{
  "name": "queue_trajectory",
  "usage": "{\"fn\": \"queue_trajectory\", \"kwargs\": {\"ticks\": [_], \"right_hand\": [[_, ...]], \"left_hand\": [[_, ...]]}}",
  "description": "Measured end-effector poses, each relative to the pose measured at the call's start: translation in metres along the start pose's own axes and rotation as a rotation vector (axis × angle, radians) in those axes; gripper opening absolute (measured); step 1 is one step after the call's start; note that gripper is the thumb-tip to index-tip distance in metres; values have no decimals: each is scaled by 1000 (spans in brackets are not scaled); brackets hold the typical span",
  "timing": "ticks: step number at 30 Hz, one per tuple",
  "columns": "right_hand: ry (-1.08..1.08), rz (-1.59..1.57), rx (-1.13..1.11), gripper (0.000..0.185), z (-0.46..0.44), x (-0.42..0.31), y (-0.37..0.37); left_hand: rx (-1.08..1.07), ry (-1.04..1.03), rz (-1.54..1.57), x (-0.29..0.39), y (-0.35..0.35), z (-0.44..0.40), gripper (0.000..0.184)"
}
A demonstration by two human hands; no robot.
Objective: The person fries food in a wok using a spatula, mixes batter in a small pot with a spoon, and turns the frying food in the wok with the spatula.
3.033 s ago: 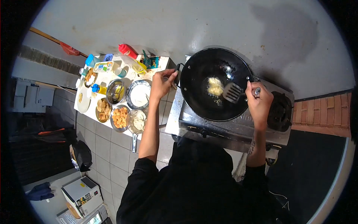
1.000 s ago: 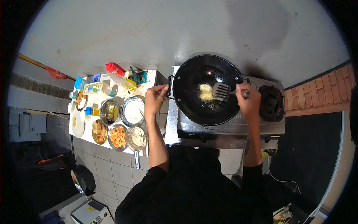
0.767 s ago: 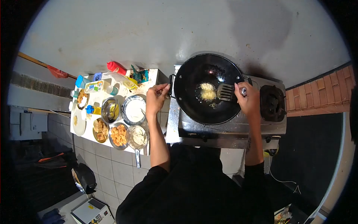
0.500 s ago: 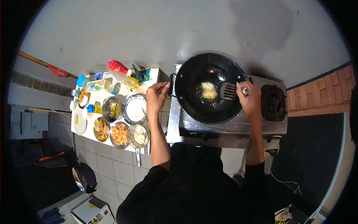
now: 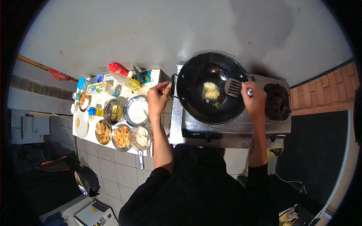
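A black wok (image 5: 205, 113) sits on the left side of the steel stove. Two battered pieces of food (image 5: 210, 90) lie in oil at its middle, touching each other. My right hand (image 5: 253, 96) is closed round the handle of a slotted spatula (image 5: 233, 87), whose dark blade is over the right part of the wok, apart from the food. At the wok's left side, my left hand (image 5: 158, 97) pinches the wok's loop handle (image 5: 173, 86) between thumb and fingers.
A white table (image 5: 152, 77) at left bears a bowl of white flour (image 5: 137, 110), a pan of batter (image 5: 141, 136), a plate of orange cubes (image 5: 121, 136) and several bottles. A second burner (image 5: 277, 101) is right of the wok; a grey wall (image 5: 151, 34) stands behind.
The spatula blade has tilted and shifted slightly up and right, away from the food. The food has moved very slightly left. My left hand stays at the wok handle.
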State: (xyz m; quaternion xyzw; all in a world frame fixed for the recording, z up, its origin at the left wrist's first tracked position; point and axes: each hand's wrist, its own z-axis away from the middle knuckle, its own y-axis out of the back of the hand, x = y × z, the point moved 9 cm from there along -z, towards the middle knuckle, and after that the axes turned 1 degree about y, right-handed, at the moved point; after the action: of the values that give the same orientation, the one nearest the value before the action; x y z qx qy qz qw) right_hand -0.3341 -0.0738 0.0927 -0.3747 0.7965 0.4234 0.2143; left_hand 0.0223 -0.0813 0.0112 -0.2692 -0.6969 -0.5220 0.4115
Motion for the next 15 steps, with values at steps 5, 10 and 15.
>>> {"fn": "queue_trajectory", "kwargs": {"ticks": [5, 10, 15], "right_hand": [[-35, -58, -33, 10, 6, 9, -4], [1, -60, -102, 8, 5, 3, -8], [2, -48, -15, 8, 11, 8, 6]], "left_hand": [[-12, -21, 0, -5, -5, 1, 31], [-3, -16, -4, -4, -5, 1, 30], [22, -21, -5, -7, -1, 3, 29]]}}
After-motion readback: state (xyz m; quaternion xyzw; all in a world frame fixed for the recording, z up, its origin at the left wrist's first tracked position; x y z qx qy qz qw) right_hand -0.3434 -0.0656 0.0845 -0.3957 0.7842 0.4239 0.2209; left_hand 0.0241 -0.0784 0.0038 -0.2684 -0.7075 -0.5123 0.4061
